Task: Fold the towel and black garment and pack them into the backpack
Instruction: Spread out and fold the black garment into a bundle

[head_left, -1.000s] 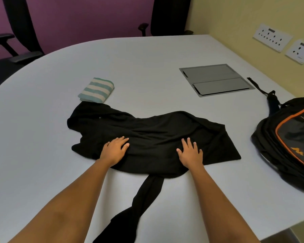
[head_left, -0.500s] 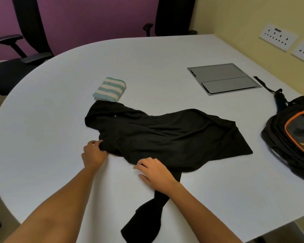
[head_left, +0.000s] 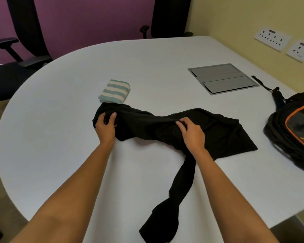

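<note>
The black garment [head_left: 223, 135] lies bunched across the middle of the white table [head_left: 60, 137], one long sleeve trailing toward the near edge. My left hand [head_left: 105, 128] grips its left end, fingers curled around a fold. My right hand [head_left: 191, 133] pinches the cloth near its middle, lifting a ridge between the two hands. A folded towel [head_left: 115, 91] with teal and cream stripes sits just behind the garment's left end. The black backpack [head_left: 295, 130] with orange trim lies at the right edge of the table.
A grey cable hatch [head_left: 223, 78] is set into the table at the back right. A backpack strap [head_left: 263, 85] runs beside it. Black office chairs [head_left: 21, 50] stand behind the table. Wall sockets [head_left: 272, 38] line the yellow wall on the right.
Both hands have left the garment's near edge, taken hold of the cloth and carried it away from me, folding it over into a raised ridge. The view has also shifted.
</note>
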